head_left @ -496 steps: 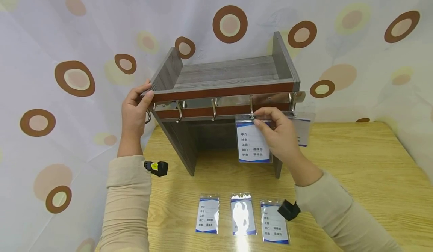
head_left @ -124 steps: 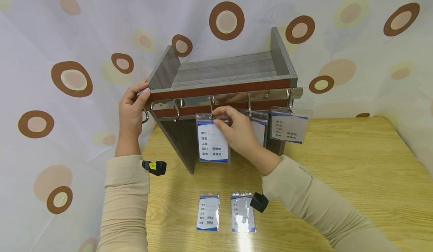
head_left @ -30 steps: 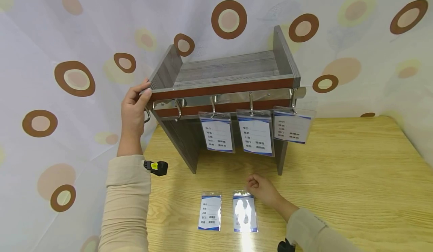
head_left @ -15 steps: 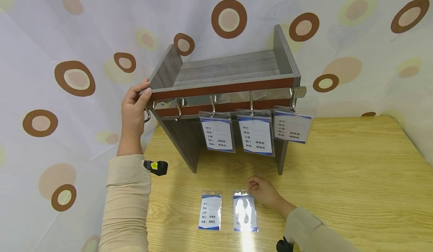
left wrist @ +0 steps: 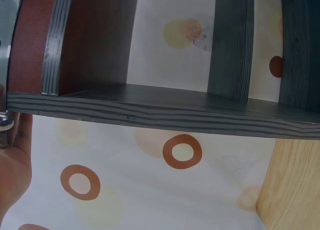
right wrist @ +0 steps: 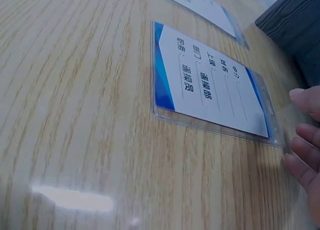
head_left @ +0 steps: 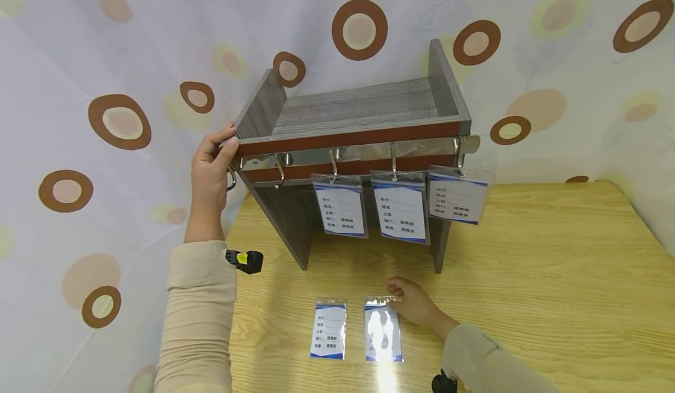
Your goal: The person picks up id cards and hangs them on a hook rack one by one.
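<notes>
Lying flat on the wood-grain table (head_left: 538, 276), an ID badge (head_left: 383, 333) is presenting its top edge to the right hand (head_left: 415, 304), whose thumb and fingers are standing apart. The left hand (head_left: 210, 169) is pinching a corner of the grey shelf unit (head_left: 358, 109).

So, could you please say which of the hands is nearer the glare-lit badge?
Right: the right hand is by the top of that badge; the left hand is farther off, gripping the rack.

Rack (head_left: 358, 106) on desk (head_left: 543, 276), backdrop (head_left: 406, 0) behind. Three badges (head_left: 401, 211) on its front hooks (head_left: 393, 156), toward the right end. Two cards (head_left: 329, 330) flat on desk before rack, side by side.
</notes>
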The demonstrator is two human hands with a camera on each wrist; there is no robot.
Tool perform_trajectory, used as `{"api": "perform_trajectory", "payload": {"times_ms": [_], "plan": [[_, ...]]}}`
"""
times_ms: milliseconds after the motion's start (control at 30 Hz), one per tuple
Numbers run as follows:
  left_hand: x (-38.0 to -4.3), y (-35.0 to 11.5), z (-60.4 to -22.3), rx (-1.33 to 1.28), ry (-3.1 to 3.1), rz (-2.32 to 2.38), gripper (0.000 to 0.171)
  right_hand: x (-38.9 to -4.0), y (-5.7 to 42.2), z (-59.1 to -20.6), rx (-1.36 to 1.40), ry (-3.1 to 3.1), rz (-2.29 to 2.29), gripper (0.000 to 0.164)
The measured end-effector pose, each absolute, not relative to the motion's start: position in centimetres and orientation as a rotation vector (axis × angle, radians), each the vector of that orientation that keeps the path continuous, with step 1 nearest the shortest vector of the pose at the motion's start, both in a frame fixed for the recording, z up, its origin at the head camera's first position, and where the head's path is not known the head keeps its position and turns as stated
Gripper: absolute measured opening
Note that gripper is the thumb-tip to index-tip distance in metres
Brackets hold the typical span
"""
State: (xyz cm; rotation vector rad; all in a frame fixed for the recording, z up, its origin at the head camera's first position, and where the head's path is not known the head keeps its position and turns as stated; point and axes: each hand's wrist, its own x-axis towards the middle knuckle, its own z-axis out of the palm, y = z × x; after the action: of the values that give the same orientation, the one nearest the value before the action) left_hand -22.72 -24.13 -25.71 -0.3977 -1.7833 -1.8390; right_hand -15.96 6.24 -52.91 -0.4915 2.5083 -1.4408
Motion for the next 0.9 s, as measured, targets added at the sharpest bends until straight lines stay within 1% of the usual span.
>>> {"api": "perform_trajectory", "payload": {"times_ms": [200, 367, 567, 900], "plan": [[-22.7, -24.1, -25.7, -0.402, -1.792, -1.828, 0.017, -16.0, 6.4, -53.6, -0.601, 2.558, -1.345, 0.038], [-22.7, -24.1, -25.8, -0.407, -1.794, -1.817, 0.016, -16.0, 6.3, -53.9, -0.617, 2.614, -1.283, 0.039], [-22.8, -24.2, -25.8, -0.407, -1.798, -1.814, 0.016, -15.9, 6.3, -54.1, -0.66, 2.693, -1.204, 0.043], [-22.7, -24.1, -25.8, -0.422, -1.794, -1.818, 0.018, -15.8, 5.9, -54.8, -0.625, 2.72, -1.084, 0.054]]}}
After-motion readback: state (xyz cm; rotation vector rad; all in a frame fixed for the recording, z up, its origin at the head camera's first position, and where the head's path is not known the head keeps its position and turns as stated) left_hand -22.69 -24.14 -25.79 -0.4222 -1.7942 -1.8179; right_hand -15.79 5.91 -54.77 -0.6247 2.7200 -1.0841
